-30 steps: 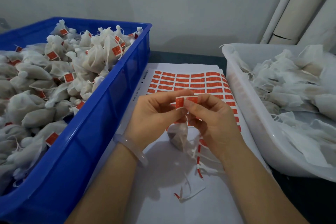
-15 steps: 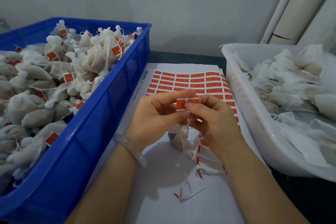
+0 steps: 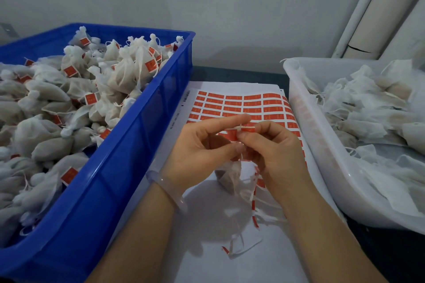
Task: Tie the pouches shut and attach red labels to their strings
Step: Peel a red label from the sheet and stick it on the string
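Centre frame, left grip (image 3: pixel 202 145) and right grip (image 3: pixel 273 151) pinch the red label (image 3: pixel 232 133) over the string (image 3: pixel 240 127); a skewed fold could miss it.

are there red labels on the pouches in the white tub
No, the pouches in the white tub show only white fabric and strings.

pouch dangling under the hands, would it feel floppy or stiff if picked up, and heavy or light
Probably floppy: the pouch is thin gauzy cloth that sags and creases. Likely light for its size, since a thin string seems to carry it. Unlikely to roll: the tied pouches in the blue bin lie slumped.
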A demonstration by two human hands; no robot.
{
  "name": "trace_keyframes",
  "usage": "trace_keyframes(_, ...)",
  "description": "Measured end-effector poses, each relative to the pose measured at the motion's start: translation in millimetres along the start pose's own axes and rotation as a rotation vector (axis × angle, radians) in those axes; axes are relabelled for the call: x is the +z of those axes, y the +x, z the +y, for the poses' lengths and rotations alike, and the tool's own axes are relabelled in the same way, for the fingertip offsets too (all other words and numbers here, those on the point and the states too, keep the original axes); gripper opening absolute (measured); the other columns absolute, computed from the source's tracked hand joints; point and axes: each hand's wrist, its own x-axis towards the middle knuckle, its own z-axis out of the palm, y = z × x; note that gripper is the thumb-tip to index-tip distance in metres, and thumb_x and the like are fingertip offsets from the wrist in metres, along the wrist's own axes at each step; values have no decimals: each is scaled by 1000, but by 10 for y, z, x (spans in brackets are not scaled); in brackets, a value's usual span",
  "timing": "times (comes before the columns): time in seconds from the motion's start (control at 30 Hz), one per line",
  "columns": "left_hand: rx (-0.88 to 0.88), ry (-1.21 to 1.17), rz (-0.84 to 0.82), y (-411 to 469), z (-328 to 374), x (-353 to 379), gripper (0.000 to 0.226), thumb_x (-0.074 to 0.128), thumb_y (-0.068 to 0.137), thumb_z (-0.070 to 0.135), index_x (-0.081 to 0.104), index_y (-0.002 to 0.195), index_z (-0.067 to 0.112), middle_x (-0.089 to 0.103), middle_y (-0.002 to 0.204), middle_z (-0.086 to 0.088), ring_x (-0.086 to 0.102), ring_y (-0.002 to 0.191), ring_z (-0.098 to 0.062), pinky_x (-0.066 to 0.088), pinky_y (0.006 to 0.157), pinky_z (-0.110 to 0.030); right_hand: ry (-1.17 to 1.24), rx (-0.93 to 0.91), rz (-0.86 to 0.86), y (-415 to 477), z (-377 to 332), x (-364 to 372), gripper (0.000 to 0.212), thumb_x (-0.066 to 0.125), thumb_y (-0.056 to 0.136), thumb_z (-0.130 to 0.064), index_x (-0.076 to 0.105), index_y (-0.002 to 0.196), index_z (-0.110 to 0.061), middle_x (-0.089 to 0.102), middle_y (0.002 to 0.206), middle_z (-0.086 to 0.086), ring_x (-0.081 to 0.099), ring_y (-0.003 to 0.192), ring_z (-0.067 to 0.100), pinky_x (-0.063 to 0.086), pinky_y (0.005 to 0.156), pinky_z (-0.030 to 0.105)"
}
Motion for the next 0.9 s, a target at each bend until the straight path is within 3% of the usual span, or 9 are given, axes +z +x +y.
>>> trace_keyframes(0.13,-1,27,135,22,13,-18,50,70,65,38,55,113,39,67,103,20,67,92,-4,54,65,-17,-15,-65,51,-28,-37,12,14,74,67,-32,63,73,-26,71,74,-13,69,73,8,52,59,14)
trace_keyframes(0.27,-16,15,166,42,-15,-18,29,70,65,23,66,94,21,72,82,13,70,77,-8,52,61,-13,-25,-74,44,-25,-51,37,37,68,54,-44,63,88,-31,70,83,-24,68,81,-1,50,59,10)
trace_keyframes(0.43,50,23,187,39,-50,-26,24,68,68,20,68,92,18,73,82,10,71,77,-10,52,64,-14,-100,-116,-17,-48,-46,53,20,60,64,-45,65,81,-38,68,83,-28,64,85,-6,48,60,8)
trace_keyframes(0.67,97,105,234,60,-59,-9,22,67,69,26,64,90,24,70,79,15,69,74,-8,52,63,-13,-95,-129,-53,-53,-36,61,15,59,65,-44,67,76,-37,69,80,-20,65,77,0,49,60,10)
trace_keyframes(0.8,111,227,409,80,-78,-8,36,71,61,40,50,89,31,60,74,29,63,69,1,47,56,-7,-87,-152,-64,-59,-48,56,12,59,66,-41,70,71,-44,70,81,-23,66,80,-1,49,60,9)
trace_keyframes(0.9,191,329,456,64,-94,-17,28,70,64,41,49,75,27,56,63,22,55,58,-3,43,52,-6,-80,-175,-42,-61,-58,54,14,63,63,-40,68,76,-42,69,83,-26,66,83,-3,49,61,8)
